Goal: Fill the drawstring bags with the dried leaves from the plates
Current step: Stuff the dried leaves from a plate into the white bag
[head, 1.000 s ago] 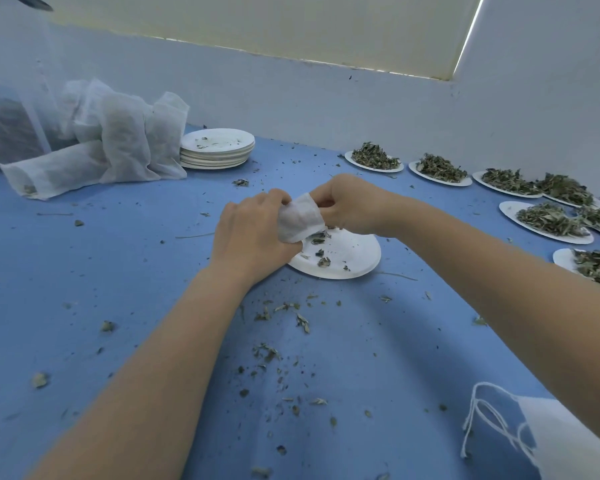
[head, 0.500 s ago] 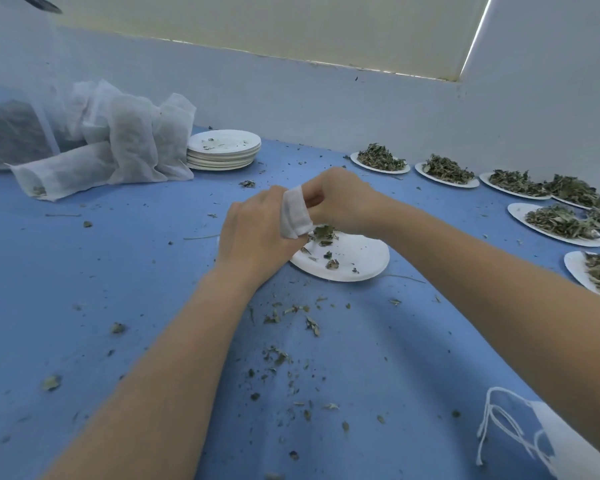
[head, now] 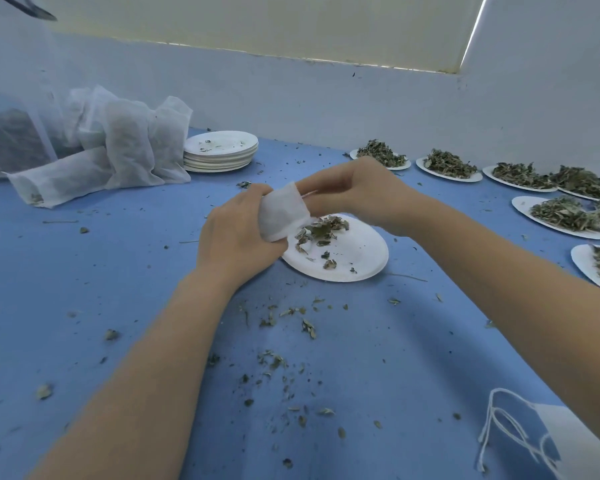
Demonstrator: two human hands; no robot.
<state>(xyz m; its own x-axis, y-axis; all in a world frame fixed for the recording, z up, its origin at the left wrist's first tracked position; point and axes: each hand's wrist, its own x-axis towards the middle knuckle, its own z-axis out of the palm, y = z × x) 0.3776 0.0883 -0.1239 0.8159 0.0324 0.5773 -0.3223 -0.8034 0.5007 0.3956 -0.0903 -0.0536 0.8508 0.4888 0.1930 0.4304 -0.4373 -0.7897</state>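
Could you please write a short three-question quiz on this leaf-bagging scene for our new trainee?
1. True or false: both hands hold the small white bag over the nearly empty plate.
2. Where is the stack of empty plates?
A. beside the pile of filled bags
B. at the table's near edge
C. under the right hand
3. Fill in: loose white drawstrings lie at the near ____ of the table.

Key:
1. True; the left hand grips its lower part.
2. A
3. right
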